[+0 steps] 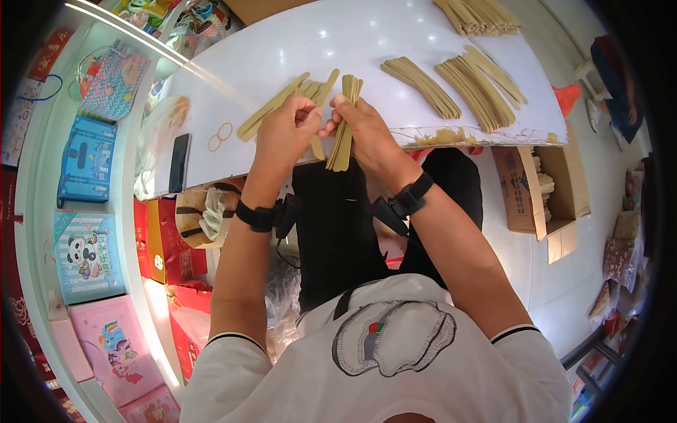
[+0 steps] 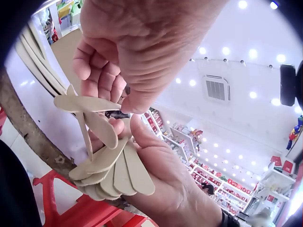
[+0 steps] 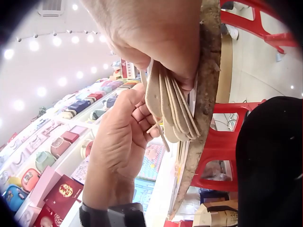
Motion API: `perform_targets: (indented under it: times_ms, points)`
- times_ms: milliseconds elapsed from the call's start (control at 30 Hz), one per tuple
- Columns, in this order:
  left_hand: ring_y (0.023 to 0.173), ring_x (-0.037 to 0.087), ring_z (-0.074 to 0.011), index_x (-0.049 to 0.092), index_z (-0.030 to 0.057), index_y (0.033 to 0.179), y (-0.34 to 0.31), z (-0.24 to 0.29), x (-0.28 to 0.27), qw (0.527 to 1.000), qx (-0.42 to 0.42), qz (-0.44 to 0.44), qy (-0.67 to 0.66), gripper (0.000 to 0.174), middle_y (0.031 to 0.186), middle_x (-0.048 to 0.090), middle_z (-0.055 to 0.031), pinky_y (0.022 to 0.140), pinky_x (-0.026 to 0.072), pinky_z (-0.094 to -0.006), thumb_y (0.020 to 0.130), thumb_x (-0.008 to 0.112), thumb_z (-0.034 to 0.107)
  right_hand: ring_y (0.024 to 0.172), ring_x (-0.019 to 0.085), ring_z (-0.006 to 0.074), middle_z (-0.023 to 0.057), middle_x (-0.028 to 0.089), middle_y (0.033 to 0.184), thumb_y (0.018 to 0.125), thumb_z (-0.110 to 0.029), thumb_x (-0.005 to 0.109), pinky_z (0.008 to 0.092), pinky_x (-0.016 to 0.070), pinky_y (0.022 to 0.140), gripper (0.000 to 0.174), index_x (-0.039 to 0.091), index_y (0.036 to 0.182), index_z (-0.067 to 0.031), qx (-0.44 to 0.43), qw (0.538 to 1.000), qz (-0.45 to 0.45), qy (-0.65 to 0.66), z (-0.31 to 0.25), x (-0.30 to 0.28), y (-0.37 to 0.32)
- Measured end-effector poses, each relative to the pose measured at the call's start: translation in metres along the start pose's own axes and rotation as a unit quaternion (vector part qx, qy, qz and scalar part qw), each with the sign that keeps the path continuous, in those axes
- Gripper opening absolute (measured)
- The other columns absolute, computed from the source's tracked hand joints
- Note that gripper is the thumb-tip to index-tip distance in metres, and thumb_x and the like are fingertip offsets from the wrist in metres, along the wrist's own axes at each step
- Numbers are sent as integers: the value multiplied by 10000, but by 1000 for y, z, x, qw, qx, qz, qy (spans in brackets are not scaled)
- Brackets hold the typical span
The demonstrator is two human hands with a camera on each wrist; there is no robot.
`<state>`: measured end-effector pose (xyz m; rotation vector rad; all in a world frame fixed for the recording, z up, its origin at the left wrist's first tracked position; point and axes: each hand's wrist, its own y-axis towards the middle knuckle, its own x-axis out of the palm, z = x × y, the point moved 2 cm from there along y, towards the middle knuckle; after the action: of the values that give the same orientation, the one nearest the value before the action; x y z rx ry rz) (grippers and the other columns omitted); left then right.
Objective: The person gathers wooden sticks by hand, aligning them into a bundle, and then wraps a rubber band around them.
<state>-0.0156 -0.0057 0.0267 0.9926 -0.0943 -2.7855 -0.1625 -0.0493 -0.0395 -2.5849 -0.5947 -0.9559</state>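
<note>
My right hand grips a bundle of flat wooden sticks, thumb across its upper part. The bundle stands nearly upright at the table edge, and its rounded lower ends fan out in the left wrist view. Close beside it on the left, my left hand has its fingers curled in. In the left wrist view, its thumb and fingers pinch the end of a single wooden stick, with another loose stick crossing just below. More loose sticks lie on the table behind the left hand.
Piles of sticks lie on the white table, right and far side. Two rubber bands and a phone lie left. An open cardboard box stands on the floor at right; shelves of boxed goods line the left.
</note>
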Motion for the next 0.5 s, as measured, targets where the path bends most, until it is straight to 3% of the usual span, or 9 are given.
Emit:
perform_targets:
  times_ms: [267,367,467,500]
  points:
    - [827,711,-126,662,-15,1100,-10,6,12,998,43,-22,46,250,907,728,-87,783,541,-270,977,662,203,785,626,169,83,578,940,1039,-284,607,319,551,754,327,516,1153,8,-37,999,-13,-15,-2,3,-2]
    - [773,686,-128,659,-25,1099,-5,-10,2,997,42,44,40,319,893,720,-83,767,538,-274,990,651,274,782,624,172,83,581,906,1037,-254,604,318,547,749,302,514,1142,14,-21,999,-21,-23,-3,2,-2]
    - [700,637,-120,672,-30,1052,-2,-22,-12,996,-68,47,-22,388,868,704,-79,682,517,-258,990,645,353,775,621,174,82,579,879,1035,-239,599,317,545,738,283,512,1127,14,-3,999,-1,-34,-5,4,-4]
    - [694,641,-129,674,-31,1039,-2,-28,-13,993,-106,12,-46,395,858,702,-84,659,515,-262,982,645,359,774,622,176,83,579,879,1034,-234,596,317,544,739,277,511,1122,14,-5,1000,-4,-28,-5,4,-4]
